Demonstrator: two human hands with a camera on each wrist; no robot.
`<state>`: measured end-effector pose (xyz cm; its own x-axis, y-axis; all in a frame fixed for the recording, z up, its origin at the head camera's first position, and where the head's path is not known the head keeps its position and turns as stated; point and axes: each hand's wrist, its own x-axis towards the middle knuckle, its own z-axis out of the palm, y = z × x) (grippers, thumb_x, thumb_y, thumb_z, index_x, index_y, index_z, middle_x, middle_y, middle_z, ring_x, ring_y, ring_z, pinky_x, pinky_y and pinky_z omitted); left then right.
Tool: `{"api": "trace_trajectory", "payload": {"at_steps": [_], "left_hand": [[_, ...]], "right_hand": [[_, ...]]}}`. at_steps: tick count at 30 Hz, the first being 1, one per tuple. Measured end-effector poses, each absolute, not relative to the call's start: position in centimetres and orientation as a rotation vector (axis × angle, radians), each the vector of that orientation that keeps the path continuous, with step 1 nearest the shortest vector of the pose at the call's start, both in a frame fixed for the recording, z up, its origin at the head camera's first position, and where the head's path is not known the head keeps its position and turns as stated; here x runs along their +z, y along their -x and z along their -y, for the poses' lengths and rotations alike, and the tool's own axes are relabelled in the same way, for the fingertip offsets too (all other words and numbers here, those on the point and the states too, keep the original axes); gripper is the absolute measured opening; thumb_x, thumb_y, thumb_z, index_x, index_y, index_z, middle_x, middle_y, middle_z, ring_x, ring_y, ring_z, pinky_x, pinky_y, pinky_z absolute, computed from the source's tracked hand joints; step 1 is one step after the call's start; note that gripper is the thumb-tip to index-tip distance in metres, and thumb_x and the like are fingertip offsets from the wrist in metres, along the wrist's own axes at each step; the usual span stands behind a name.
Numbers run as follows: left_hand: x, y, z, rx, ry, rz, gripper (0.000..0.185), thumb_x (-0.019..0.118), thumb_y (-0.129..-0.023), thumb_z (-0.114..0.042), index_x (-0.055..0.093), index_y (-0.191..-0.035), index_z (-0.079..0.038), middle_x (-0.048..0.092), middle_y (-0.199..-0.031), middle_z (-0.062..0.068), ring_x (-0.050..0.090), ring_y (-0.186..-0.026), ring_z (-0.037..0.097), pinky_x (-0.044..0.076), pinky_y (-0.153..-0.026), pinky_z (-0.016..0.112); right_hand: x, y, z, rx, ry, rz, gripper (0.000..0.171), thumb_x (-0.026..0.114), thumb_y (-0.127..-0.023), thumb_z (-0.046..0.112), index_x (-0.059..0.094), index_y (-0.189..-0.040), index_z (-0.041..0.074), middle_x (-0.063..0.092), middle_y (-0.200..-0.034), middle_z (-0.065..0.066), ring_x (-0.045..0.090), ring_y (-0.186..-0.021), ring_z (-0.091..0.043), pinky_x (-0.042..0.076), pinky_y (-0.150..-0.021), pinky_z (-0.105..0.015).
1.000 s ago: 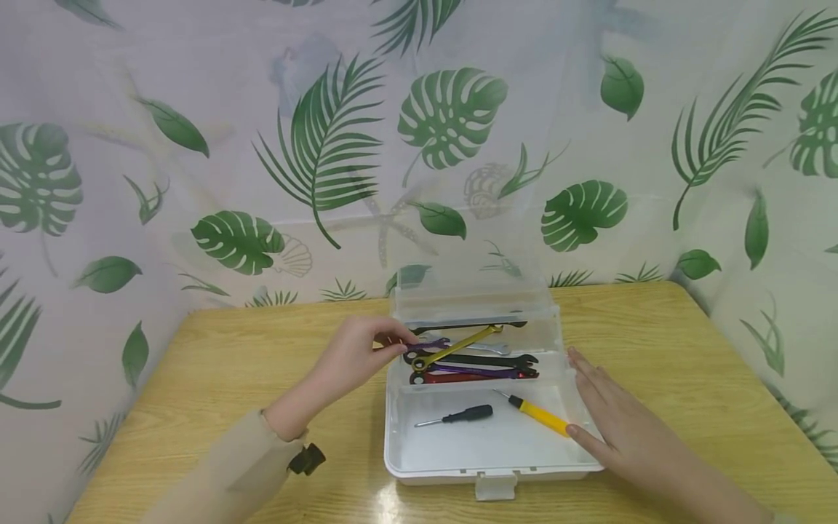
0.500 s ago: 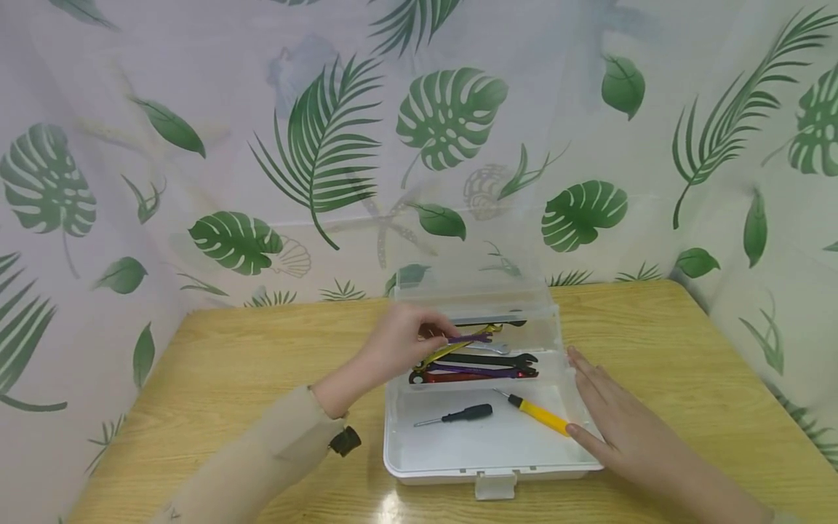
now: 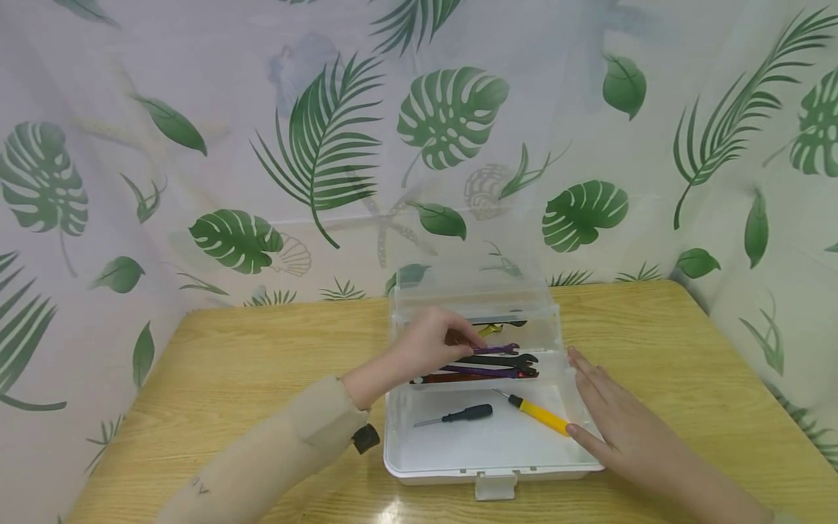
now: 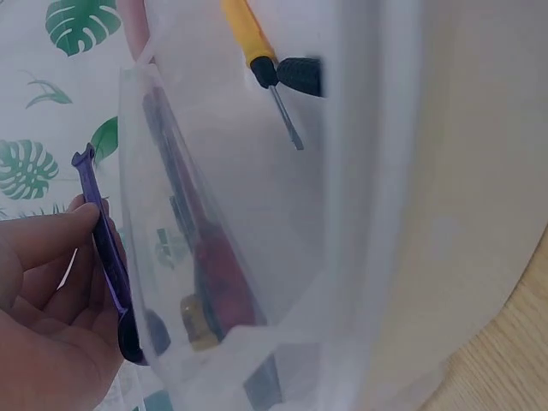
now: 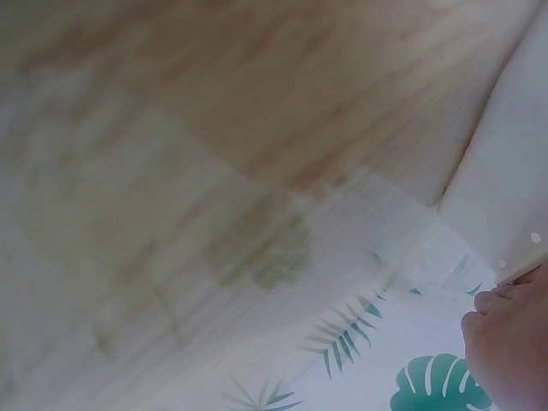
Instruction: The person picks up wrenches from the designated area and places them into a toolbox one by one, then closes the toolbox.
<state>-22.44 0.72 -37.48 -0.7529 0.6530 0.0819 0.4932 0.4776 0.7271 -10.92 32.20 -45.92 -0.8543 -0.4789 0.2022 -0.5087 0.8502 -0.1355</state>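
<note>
Setting: a wooden table [image 3: 216, 364] walled in by a white curtain [image 3: 196, 109] printed with green leaves.
Box: a clear plastic box [image 3: 487, 473] stands mid-table, its lid [image 3: 468, 240] raised upright at the back and its latch facing the person.
Tray: the raised back compartment holds a pile of wrenches [image 3: 497, 366], black, purple and dark red, lying lengthwise and touching.
Floor of box: a black screwdriver [image 3: 458, 416] and a yellow screwdriver [image 3: 538, 413] lie apart in the lower front section.
Left hand: the left hand [image 3: 428, 343] reaches over the box's left wall, thumb and fingers pinching one end of a purple wrench [image 3: 495, 349]; the left wrist view shows fingertips pressed along the wrench's shank [image 4: 107, 257].
Purple wrench: it hangs just over the pile in the tray, roughly level, its free end pointing right; whether it touches the wrenches below I cannot tell.
Right hand: the right hand [image 3: 618, 422] lies flat, fingers straight, against the box's right wall, holding nothing.
Step, as I judge it: setting the purple wrench into the tray with the others.
Next move, as I judge it: lower it flat along the pile, loosen the pinch, and draw the fingers out without dragging neighbouring wrenches; the right hand should brace the box.
</note>
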Motion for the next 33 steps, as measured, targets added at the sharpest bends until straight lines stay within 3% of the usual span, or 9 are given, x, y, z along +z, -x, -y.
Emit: {"api": "trace_trajectory", "payload": {"at_steps": [4, 9, 13, 14, 22, 27, 33], "left_hand": [[-37.8, 22.4, -1.2, 1.126, -0.995, -2.494, 0.014, 0.073, -0.097, 0.003, 0.082, -0.107, -0.001, 0.082, -0.110, 0.013, 0.077, -0.103, 0.025, 0.060, -0.084, 0.018], [-38.1, 22.3, -1.7, 1.107, -1.003, -2.498, 0.013, 0.075, -0.096, 0.002, 0.082, -0.106, -0.003, 0.082, -0.109, 0.011, 0.078, -0.103, 0.024, 0.060, -0.085, 0.017], [-38.4, 22.4, -1.9, 1.081, -1.006, -2.510, 0.012, 0.076, -0.096, 0.002, 0.083, -0.104, -0.005, 0.083, -0.107, 0.010, 0.077, -0.100, 0.021, 0.059, -0.084, 0.016], [-38.4, 22.4, -2.0, 1.075, -1.007, -2.511, 0.012, 0.076, -0.096, 0.002, 0.083, -0.103, -0.005, 0.083, -0.107, 0.009, 0.077, -0.100, 0.021, 0.059, -0.084, 0.017], [-38.6, 22.6, -2.0, 1.047, -0.987, -2.553, 0.016, 0.072, -0.097, 0.004, 0.081, -0.108, -0.003, 0.082, -0.110, 0.010, 0.077, -0.104, 0.023, 0.061, -0.087, 0.019], [-38.5, 22.7, -1.8, 1.062, -0.981, -2.556, 0.015, 0.073, -0.098, 0.003, 0.081, -0.108, -0.003, 0.082, -0.109, 0.010, 0.077, -0.103, 0.022, 0.061, -0.087, 0.019], [-38.0, 22.8, -1.3, 1.073, -0.964, -2.536, 0.014, 0.074, -0.098, -0.001, 0.081, -0.110, -0.004, 0.082, -0.110, 0.010, 0.077, -0.101, 0.021, 0.060, -0.085, 0.019]], "right_hand": [[-45.9, 10.9, -32.1, 0.283, -0.745, 2.899, 0.086, 0.061, -0.106, 0.044, 0.022, -0.167, -0.002, 0.014, -0.180, -0.013, 0.023, -0.165, -0.029, -0.014, -0.123, -0.007], [-45.9, 10.8, -32.0, 0.286, -0.730, 2.911, 0.087, 0.062, -0.105, 0.045, 0.022, -0.167, -0.001, 0.016, -0.179, -0.014, 0.019, -0.166, -0.029, -0.015, -0.122, -0.006], [-46.0, 10.7, -32.0, 0.291, -0.731, 2.898, 0.086, 0.063, -0.105, 0.045, 0.024, -0.167, -0.001, 0.016, -0.179, -0.013, 0.022, -0.165, -0.031, -0.014, -0.122, -0.006], [-45.9, 10.6, -31.9, 0.294, -0.728, 2.899, 0.086, 0.063, -0.105, 0.044, 0.024, -0.167, -0.001, 0.016, -0.179, -0.013, 0.029, -0.162, -0.034, -0.014, -0.122, -0.006], [-45.9, 10.6, -31.9, 0.303, -0.718, 2.906, 0.088, 0.063, -0.105, 0.045, 0.021, -0.168, 0.001, 0.017, -0.179, -0.013, 0.029, -0.162, -0.034, -0.014, -0.121, -0.005], [-45.9, 10.7, -32.0, 0.296, -0.743, 2.877, 0.087, 0.064, -0.104, 0.043, 0.022, -0.168, 0.000, 0.017, -0.179, -0.013, 0.019, -0.166, -0.026, -0.013, -0.123, -0.006], [-45.8, 10.8, -32.1, 0.300, -0.755, 2.872, 0.088, 0.064, -0.104, 0.042, 0.021, -0.168, 0.001, 0.016, -0.179, -0.012, 0.019, -0.166, -0.025, -0.012, -0.124, -0.007]]}}
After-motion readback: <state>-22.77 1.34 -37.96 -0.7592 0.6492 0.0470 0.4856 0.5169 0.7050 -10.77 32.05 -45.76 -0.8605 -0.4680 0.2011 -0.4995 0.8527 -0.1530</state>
